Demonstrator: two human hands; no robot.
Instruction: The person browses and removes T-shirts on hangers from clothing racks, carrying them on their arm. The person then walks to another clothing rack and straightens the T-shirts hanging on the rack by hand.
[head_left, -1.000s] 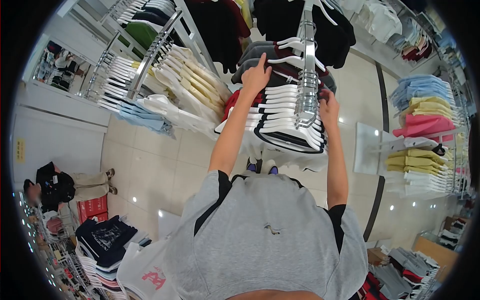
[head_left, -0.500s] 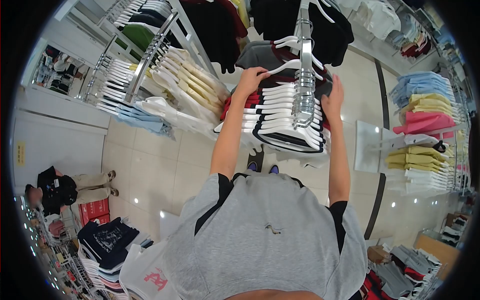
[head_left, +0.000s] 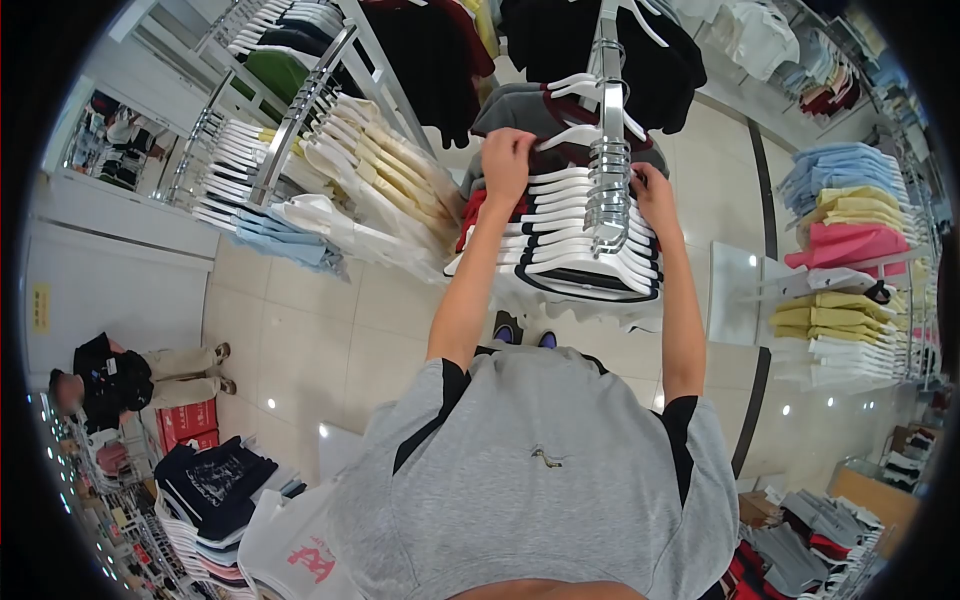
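Observation:
Several white hangers [head_left: 575, 225] with clothes hang in a tight row on a metal rail [head_left: 611, 110] in front of me. My left hand [head_left: 508, 160] is closed at the left side of the row, by the shoulder of a dark grey and maroon garment [head_left: 515, 112]; what its fingers hold is too small to tell. On the right of the rail, my right hand [head_left: 655, 200] has its fingers bent in against the hanger ends, and its grip is partly hidden. Red cloth [head_left: 473, 212] shows below my left wrist.
Cream and yellow clothes [head_left: 375, 160] hang on a rack to the left. Black garments [head_left: 655, 60] hang beyond the rail. Folded-looking blue, yellow and pink clothes [head_left: 845, 240] line the right side. A person [head_left: 115, 380] in black stands at the far left.
My right hand has gone from spread fingers to bent ones against the hangers. My left hand has moved slightly right, and the front hangers have shifted a little right.

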